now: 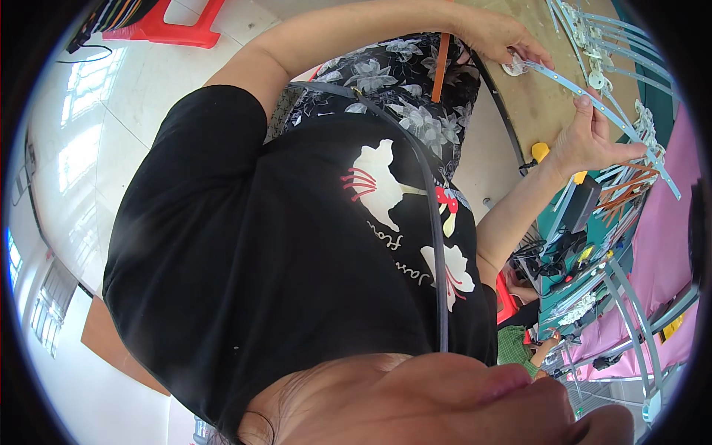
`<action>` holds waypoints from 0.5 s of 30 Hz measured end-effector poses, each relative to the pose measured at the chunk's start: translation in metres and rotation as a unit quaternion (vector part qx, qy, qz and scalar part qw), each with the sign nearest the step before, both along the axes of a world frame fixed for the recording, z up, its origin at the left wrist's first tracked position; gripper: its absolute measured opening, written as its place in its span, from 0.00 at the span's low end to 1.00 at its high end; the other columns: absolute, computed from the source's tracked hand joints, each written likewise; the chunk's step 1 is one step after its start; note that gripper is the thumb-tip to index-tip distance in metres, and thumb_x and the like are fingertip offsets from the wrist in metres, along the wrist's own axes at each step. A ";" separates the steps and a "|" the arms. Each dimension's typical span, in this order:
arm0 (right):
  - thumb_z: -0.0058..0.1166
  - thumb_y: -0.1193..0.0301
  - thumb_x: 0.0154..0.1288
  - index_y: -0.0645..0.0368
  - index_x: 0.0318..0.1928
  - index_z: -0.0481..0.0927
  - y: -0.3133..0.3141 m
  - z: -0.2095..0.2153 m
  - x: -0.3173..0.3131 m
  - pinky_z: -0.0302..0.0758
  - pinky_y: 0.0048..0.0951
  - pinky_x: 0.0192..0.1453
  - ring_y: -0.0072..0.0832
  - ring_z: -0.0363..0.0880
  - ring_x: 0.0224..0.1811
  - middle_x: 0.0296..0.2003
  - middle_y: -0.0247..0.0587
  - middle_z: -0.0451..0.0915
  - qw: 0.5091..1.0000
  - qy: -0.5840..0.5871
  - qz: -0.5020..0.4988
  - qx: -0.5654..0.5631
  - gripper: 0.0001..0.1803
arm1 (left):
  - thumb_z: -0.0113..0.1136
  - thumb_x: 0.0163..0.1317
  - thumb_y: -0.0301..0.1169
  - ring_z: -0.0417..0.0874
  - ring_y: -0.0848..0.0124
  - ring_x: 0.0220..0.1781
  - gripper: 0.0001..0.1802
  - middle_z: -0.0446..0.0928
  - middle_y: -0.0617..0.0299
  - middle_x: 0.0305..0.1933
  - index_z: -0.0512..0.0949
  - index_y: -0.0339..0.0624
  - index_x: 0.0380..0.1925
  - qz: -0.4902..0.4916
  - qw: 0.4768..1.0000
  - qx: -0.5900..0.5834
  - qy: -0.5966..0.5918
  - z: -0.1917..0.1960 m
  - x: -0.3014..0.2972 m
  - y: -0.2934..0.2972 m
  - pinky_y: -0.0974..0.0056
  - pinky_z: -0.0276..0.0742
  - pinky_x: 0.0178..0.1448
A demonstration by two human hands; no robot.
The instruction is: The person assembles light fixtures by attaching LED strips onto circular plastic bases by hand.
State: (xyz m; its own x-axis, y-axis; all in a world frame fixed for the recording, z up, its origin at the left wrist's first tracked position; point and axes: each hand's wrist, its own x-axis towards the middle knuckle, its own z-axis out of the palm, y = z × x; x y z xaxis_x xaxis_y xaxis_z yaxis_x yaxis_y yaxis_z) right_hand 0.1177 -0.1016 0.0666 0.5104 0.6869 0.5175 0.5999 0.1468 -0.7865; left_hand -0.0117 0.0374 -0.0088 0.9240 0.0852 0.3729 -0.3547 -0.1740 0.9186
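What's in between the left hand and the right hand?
A narrow pale blue strip spans from the left hand to the right hand; the head view shows it.

A strip [560, 79] reaches from over the tabletop [515, 100] to a strip heap [625, 189]; a stool [200, 31] stands on the floor [133, 100].

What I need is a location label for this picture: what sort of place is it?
Probably a workshop or factory floor: many narrow strips lie heaped on a green worktable, and another person in green is nearby.
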 end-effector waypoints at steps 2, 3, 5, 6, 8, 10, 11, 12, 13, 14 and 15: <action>0.53 0.87 0.48 0.61 0.59 0.19 0.000 0.001 0.000 0.76 0.25 0.35 0.29 0.78 0.26 0.29 0.55 0.77 1.000 -0.004 0.001 -0.001 0.55 | 0.55 0.47 0.21 0.74 0.63 0.48 0.30 0.73 0.51 0.46 0.63 0.38 0.54 0.028 0.997 0.056 0.034 0.004 -0.003 0.002 0.65 0.68 0.51; 0.53 0.87 0.48 0.61 0.59 0.18 0.001 0.001 0.000 0.76 0.24 0.35 0.28 0.78 0.26 0.29 0.55 0.77 1.000 -0.001 0.005 -0.003 0.56 | 0.55 0.47 0.21 0.74 0.63 0.48 0.30 0.73 0.51 0.46 0.63 0.38 0.54 0.029 0.997 0.057 0.034 0.002 -0.002 0.002 0.65 0.68 0.51; 0.53 0.87 0.47 0.61 0.59 0.18 0.002 0.001 -0.002 0.76 0.23 0.34 0.27 0.78 0.26 0.29 0.55 0.77 1.000 0.001 0.010 -0.005 0.56 | 0.55 0.46 0.21 0.74 0.63 0.48 0.30 0.73 0.51 0.46 0.63 0.39 0.54 0.020 0.998 0.049 0.019 -0.003 0.001 0.003 0.65 0.68 0.51; 0.53 0.87 0.47 0.61 0.59 0.17 0.003 0.000 -0.005 0.75 0.22 0.34 0.26 0.77 0.26 0.29 0.55 0.77 1.000 0.000 0.014 -0.009 0.57 | 0.55 0.46 0.21 0.74 0.63 0.48 0.30 0.73 0.51 0.46 0.63 0.39 0.54 0.021 0.998 0.049 0.019 -0.003 0.002 0.003 0.65 0.68 0.51; 0.54 0.87 0.47 0.61 0.59 0.17 0.002 -0.001 -0.006 0.75 0.20 0.34 0.25 0.77 0.26 0.29 0.55 0.77 1.000 -0.001 0.019 -0.012 0.57 | 0.54 0.46 0.21 0.74 0.63 0.47 0.30 0.74 0.52 0.45 0.63 0.40 0.54 0.028 0.998 0.049 0.016 -0.004 0.003 0.003 0.65 0.69 0.50; 0.54 0.86 0.48 0.61 0.59 0.16 0.001 0.000 -0.005 0.73 0.17 0.32 0.23 0.76 0.26 0.29 0.54 0.78 0.998 -0.037 -0.001 -0.044 0.57 | 0.53 0.47 0.21 0.74 0.63 0.46 0.30 0.74 0.52 0.45 0.63 0.40 0.54 0.029 0.998 0.046 0.012 -0.005 0.003 0.003 0.65 0.69 0.50; 0.54 0.86 0.48 0.61 0.59 0.16 0.001 -0.001 -0.005 0.73 0.17 0.32 0.23 0.76 0.26 0.29 0.54 0.78 0.998 -0.037 -0.001 -0.044 0.57 | 0.53 0.47 0.21 0.75 0.64 0.46 0.30 0.74 0.52 0.44 0.63 0.41 0.54 0.028 0.999 0.043 0.007 -0.004 0.003 0.003 0.65 0.70 0.49; 0.53 0.86 0.48 0.62 0.58 0.16 0.001 -0.001 -0.005 0.73 0.16 0.32 0.23 0.76 0.26 0.29 0.54 0.78 0.998 -0.041 -0.002 -0.042 0.57 | 0.53 0.47 0.21 0.75 0.64 0.46 0.30 0.74 0.52 0.44 0.63 0.41 0.54 0.028 0.999 0.043 0.007 -0.003 0.002 0.003 0.65 0.70 0.49; 0.53 0.86 0.48 0.62 0.58 0.16 0.001 -0.002 -0.005 0.72 0.16 0.31 0.22 0.76 0.25 0.29 0.54 0.78 0.998 -0.044 -0.002 -0.041 0.57 | 0.52 0.48 0.21 0.75 0.64 0.45 0.29 0.74 0.53 0.43 0.63 0.41 0.54 0.032 0.998 0.054 0.015 -0.002 0.001 0.004 0.65 0.70 0.48; 0.53 0.86 0.48 0.62 0.58 0.16 0.001 -0.001 -0.006 0.72 0.16 0.31 0.22 0.76 0.25 0.29 0.54 0.78 0.998 -0.044 -0.002 -0.041 0.57 | 0.52 0.48 0.22 0.75 0.65 0.44 0.28 0.74 0.53 0.43 0.63 0.41 0.54 0.037 0.997 0.065 0.022 -0.001 0.000 0.004 0.64 0.70 0.47; 0.53 0.85 0.48 0.63 0.58 0.17 0.002 -0.001 -0.008 0.72 0.16 0.31 0.22 0.76 0.26 0.29 0.54 0.78 0.998 -0.040 0.001 -0.037 0.56 | 0.52 0.48 0.22 0.75 0.65 0.44 0.28 0.74 0.53 0.43 0.63 0.41 0.54 0.037 0.997 0.065 0.022 0.001 -0.001 0.005 0.64 0.70 0.47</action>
State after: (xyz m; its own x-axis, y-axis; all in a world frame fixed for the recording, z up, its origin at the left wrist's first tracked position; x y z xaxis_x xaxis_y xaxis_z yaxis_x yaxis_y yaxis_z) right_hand 0.1093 -0.0997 0.0656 0.4673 0.7262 0.5042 0.6615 0.0912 -0.7444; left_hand -0.0122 0.0420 -0.0081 0.9329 0.1073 0.3438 -0.2957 -0.3166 0.9013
